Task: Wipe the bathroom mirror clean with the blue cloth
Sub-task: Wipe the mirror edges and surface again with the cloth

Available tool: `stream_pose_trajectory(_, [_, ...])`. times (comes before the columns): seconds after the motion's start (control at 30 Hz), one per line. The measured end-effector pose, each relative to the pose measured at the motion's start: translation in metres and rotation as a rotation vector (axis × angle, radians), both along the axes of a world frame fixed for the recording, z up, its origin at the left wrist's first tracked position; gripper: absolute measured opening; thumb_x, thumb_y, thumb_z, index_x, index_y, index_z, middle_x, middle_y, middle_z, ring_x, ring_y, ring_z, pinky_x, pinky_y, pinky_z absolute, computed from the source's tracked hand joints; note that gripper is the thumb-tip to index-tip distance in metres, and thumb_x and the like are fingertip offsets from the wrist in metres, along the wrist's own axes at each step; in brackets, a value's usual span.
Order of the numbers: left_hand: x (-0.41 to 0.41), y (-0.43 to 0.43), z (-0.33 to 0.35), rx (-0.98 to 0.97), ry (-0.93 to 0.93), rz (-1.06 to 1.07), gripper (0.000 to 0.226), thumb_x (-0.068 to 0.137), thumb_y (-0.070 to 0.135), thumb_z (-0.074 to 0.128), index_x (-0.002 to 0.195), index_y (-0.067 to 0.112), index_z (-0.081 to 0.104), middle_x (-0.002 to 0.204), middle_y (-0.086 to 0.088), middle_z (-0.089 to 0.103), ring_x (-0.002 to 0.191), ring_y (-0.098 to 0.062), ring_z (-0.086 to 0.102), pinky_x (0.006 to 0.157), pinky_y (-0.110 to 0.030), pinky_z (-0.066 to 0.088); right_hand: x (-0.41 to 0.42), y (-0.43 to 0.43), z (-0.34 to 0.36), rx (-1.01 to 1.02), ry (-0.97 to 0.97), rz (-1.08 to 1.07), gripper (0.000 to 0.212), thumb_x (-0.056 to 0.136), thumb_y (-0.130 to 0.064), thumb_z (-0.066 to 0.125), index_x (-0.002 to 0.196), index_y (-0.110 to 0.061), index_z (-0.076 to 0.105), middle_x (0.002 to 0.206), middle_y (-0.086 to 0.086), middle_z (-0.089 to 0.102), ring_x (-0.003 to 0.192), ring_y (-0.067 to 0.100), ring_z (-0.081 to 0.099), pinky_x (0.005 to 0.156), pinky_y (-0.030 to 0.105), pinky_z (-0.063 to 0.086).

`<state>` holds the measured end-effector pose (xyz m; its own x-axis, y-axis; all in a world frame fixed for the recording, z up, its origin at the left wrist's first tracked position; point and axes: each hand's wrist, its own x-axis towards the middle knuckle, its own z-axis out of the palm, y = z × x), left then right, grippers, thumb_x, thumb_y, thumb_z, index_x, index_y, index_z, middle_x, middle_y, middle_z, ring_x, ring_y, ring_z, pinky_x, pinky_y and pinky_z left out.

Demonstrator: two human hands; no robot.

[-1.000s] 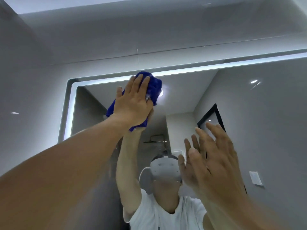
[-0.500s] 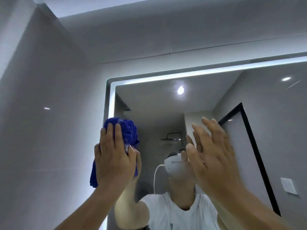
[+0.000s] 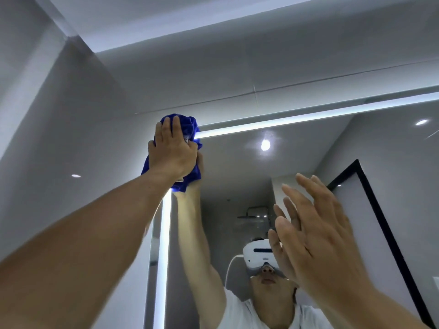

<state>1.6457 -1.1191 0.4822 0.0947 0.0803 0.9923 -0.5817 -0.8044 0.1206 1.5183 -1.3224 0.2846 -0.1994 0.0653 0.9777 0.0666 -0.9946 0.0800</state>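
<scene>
head view: left hand (image 3: 172,153) presses blue cloth (image 3: 190,125) on mirror (image 3: 237,176), fingers (image 3: 164,130) flat; right hand (image 3: 320,245) fingers spread.

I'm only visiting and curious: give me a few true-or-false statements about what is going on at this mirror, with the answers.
1. The left hand presses the blue cloth at the upper left corner of the mirror. True.
2. The right hand holds a spray bottle. False: it is empty and spread open.
3. The light strip along the mirror's edge is switched off. False: it glows white.
4. The reflection shows a white headset worn by the person. True.
</scene>
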Motion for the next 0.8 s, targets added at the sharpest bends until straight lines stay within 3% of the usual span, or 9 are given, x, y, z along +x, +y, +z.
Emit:
stream_pose_trajectory(0.3, [-0.014,-0.038,-0.02,0.088,-0.091,0.036,0.063,0.099,0.031,0.028,0.156,0.015,0.008,0.164,-0.007,0.007,0.151,-0.025,0.005,0.12,-0.046,0.015,-0.03,-0.007,-0.008,-0.011,0.03,-0.008,0.051,0.088,-0.037,0.041,0.135,-0.019,0.05,0.151,0.0,0.034,0.145,0.019,0.025,0.11,0.049,0.033])
stream_pose_trajectory(0.43, [-0.036,-0.083,-0.017,0.239,-0.128,0.013,0.063,0.1,0.033,0.026,0.156,0.021,0.002,0.165,0.0,-0.001,0.151,-0.02,-0.002,0.119,-0.044,0.01,-0.054,-0.022,-0.009,0.021,0.022,0.028,0.051,0.09,-0.038,0.037,0.135,-0.017,0.051,0.15,0.002,0.036,0.144,0.021,0.027,0.11,0.049,0.032])
stream_pose_trajectory(0.63, [-0.087,-0.153,-0.016,0.54,-0.234,0.026,0.063,0.098,0.035,0.02,0.156,0.022,0.001,0.165,0.003,-0.003,0.151,-0.017,-0.005,0.121,-0.046,0.01,-0.076,-0.068,-0.02,0.108,0.03,0.054,0.048,0.09,-0.036,0.048,0.135,-0.018,0.053,0.15,0.002,0.037,0.141,0.024,0.033,0.111,0.054,0.032])
stream_pose_trajectory(0.8, [-0.095,-0.168,-0.096,0.749,-0.396,0.082,0.061,0.099,0.044,0.022,0.154,0.029,0.001,0.164,0.004,-0.005,0.151,-0.016,-0.008,0.121,-0.047,0.009,-0.088,-0.095,-0.034,0.151,0.06,-0.033,0.05,0.091,-0.038,0.043,0.134,-0.015,0.053,0.15,0.005,0.037,0.142,0.025,0.031,0.11,0.053,0.033])
